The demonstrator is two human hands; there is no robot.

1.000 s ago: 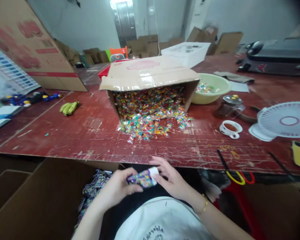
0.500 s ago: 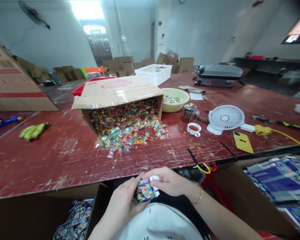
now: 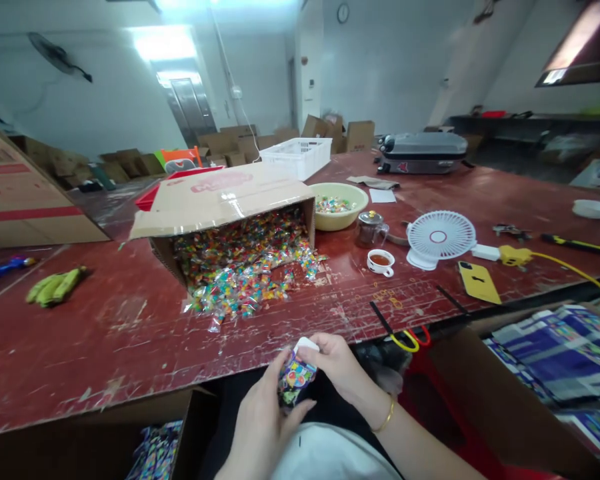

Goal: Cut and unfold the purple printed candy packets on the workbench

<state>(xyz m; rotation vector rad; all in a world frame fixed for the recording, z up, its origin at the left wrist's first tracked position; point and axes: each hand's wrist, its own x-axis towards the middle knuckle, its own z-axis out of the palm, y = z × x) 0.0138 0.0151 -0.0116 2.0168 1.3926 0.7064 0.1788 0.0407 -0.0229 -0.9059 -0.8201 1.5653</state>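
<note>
Over my lap, in front of the table's near edge, my left hand [image 3: 266, 408] wraps round a small printed carton [image 3: 297, 379] with purple, colourful artwork. At the carton's white upper end, my right hand [image 3: 338, 365] pinches the flap between thumb and fingers. The carton is tilted upright, and I cannot see inside it. Beyond my hands, a large cardboard box [image 3: 225, 193] lies on its side, with wrapped candies [image 3: 245, 287] spilling from its mouth onto the red table [image 3: 155, 340].
Below the table edge, an open box [image 3: 190, 427] at left holds printed packets; another at right holds flat printed cartons [image 3: 560, 353]. Scissors [image 3: 403, 339] lie at the edge. A teacup [image 3: 381, 262], glass teapot [image 3: 371, 230], white fan [image 3: 441, 237], yellow phone [image 3: 479, 281] and candy bowl [image 3: 341, 217] stand beyond.
The carton has turned more upright in my hands, and its white end now points up. My right hand has shifted its grip on the flap. The camera view has moved slightly.
</note>
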